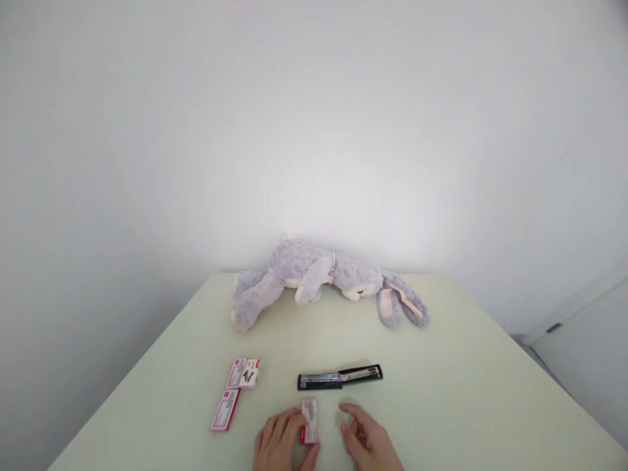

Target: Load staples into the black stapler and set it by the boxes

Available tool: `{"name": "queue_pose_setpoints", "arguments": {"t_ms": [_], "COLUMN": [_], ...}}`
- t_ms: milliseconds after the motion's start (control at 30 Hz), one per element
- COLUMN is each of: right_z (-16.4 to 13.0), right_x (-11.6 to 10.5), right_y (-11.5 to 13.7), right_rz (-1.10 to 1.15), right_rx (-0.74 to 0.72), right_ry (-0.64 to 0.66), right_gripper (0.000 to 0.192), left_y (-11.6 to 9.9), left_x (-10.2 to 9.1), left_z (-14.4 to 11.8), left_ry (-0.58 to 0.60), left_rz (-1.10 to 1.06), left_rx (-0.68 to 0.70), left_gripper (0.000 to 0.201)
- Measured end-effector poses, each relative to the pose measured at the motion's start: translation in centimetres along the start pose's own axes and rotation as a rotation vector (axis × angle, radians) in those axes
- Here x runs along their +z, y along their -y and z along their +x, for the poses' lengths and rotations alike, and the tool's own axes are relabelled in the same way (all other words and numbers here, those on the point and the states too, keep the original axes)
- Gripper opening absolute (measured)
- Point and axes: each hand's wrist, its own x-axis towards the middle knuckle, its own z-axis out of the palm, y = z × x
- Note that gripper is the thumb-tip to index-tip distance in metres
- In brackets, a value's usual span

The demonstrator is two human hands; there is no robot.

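Right now staple box [309,421] upright btwn left hand [279,446] thumb & fingers.

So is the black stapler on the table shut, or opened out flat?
Opened out flat: the stapler lies as one long strip, its metal staple channel showing, just beyond the left hand holding a small staple box.

A plain white wall [314,118] fills the upper part of the view, unmarked, brightest at its centre above the counter and shading to grey toward the left and right edges. The counter [466,366] has a pale green, matte top with rounded far corners, and its far edge meets the wall. At the right stands a white cabinet [583,347] with a small dark handle [553,328]. Lighting is soft and even.
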Motion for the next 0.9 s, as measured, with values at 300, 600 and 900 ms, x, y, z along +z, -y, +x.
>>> {"name": "queue_pose_setpoints", "arguments": {"t_ms": [300, 600, 900], "right_z": [2.1, 1.1, 1.3], "right_x": [-3.5, -5.2, -6.8], "right_y": [-0.9, 0.7, 0.7], "right_rz": [-0.082, -0.104, -0.206], "right_rx": [0.042, 0.085, 0.077], "right_ry": [-0.014, 0.042, -0.032], "right_gripper": [0.050, 0.051, 0.032], "left_y": [-3.6, -1.8, -2.1], "left_x": [-0.1, -0.7, -1.4], "left_z": [3.9, 3.2, 3.2], "left_ry": [0.341, 0.315, 0.282], "left_rz": [-0.417, -0.451, -0.526], "left_rx": [0.184, 0.051, -0.050], "left_gripper": [0.044, 0.046, 0.046]}}
